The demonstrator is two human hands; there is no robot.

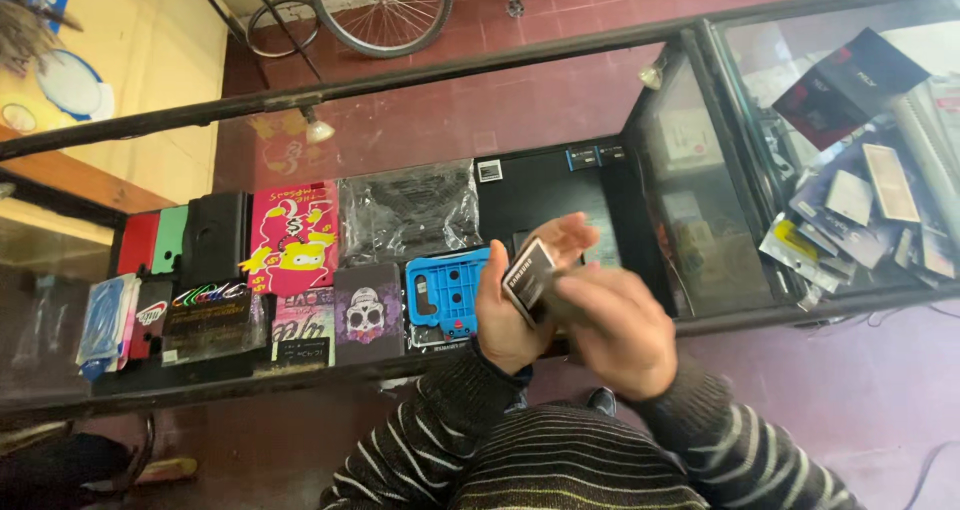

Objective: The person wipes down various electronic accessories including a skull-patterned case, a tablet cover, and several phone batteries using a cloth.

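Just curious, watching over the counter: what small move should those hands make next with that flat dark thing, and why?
Probably tilt the flat dark battery to face up. The left hand holds it on edge, and the right hand covers its lower end, hiding most of it.

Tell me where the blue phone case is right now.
In the head view, the blue phone case lies in the glass counter, beside the skull case, just left of the left hand.

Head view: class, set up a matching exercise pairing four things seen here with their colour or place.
Things:
1. phone battery
2. skull phone case
3. cut-out phone frame
4. bicycle wheel

Descriptions:
A. bright blue
B. on the red floor beyond the glass counter
C. held between both hands
D. dark purple

Pairs: 1-C, 2-D, 3-A, 4-B.
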